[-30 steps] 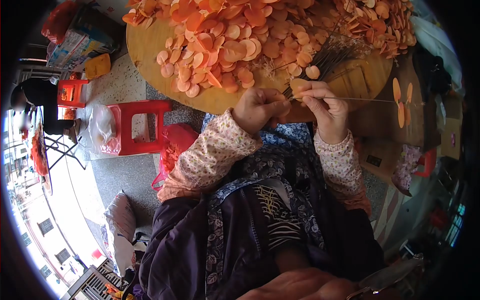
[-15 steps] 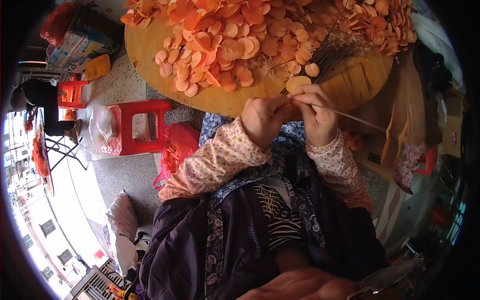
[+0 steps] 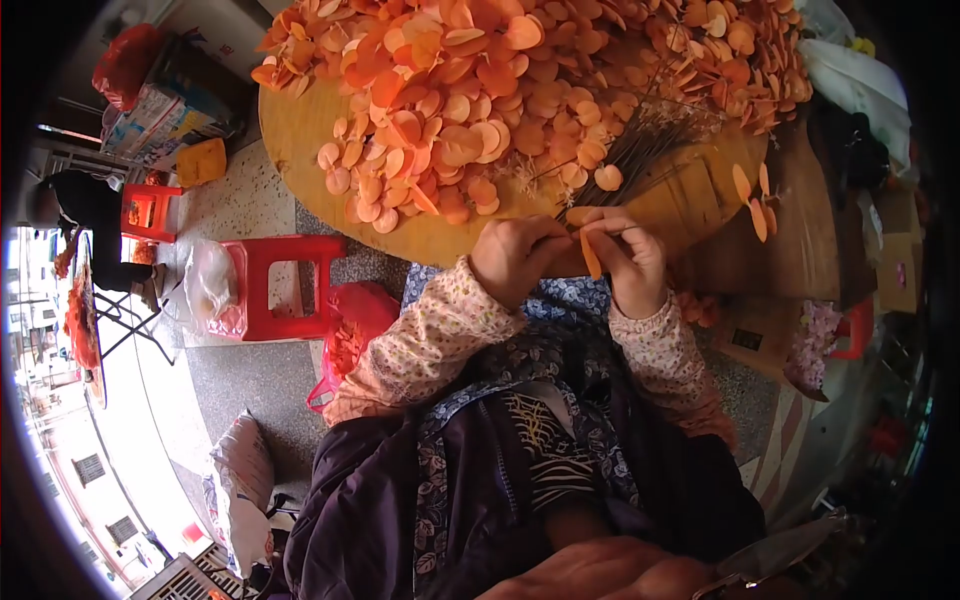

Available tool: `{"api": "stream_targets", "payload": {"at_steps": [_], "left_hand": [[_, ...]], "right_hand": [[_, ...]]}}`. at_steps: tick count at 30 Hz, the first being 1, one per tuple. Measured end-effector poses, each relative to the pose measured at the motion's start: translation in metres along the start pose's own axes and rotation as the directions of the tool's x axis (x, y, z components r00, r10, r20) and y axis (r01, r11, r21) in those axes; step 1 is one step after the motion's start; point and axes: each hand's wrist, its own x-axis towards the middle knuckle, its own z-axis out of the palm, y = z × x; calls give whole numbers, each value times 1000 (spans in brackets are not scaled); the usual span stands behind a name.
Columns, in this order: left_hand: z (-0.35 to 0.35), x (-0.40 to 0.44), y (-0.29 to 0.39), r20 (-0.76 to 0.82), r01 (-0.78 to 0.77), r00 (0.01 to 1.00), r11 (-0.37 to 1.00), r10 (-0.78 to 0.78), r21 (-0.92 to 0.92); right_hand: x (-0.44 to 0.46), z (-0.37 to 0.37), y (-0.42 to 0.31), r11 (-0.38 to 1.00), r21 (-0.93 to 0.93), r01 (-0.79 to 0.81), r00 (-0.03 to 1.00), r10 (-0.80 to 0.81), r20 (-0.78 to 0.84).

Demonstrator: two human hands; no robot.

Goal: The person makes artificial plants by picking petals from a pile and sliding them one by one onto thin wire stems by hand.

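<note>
At the near edge of the wooden table, the right hand pinches a thin orange petal. The petal lies between the hands, nearer the right, its long axis pointing from the table toward the body. The left hand is closed, fingertips beside it; I cannot tell what they grip. Loose-looking petals heap on the table, beside dark stems.

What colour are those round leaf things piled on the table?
The leaves are orange, some paler and peachy. The head view shows them best.
</note>
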Motion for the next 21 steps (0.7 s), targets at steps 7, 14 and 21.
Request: {"api": "stream_targets", "payload": {"at_steps": [7,14,21], "left_hand": [[6,-4,-1,4,-5,1000,998,6,-70],[2,-7,17,0,127,992,992,-127,-12],[16,5,19,-90,-258,950,914,299,314]], "right_hand": [[1,-1,0,993,-105,51,995,-42,87],[20,-37,-9,983,184,14,980,23,-197],[3,-9,1,987,124,-102,995,102,5]]}}
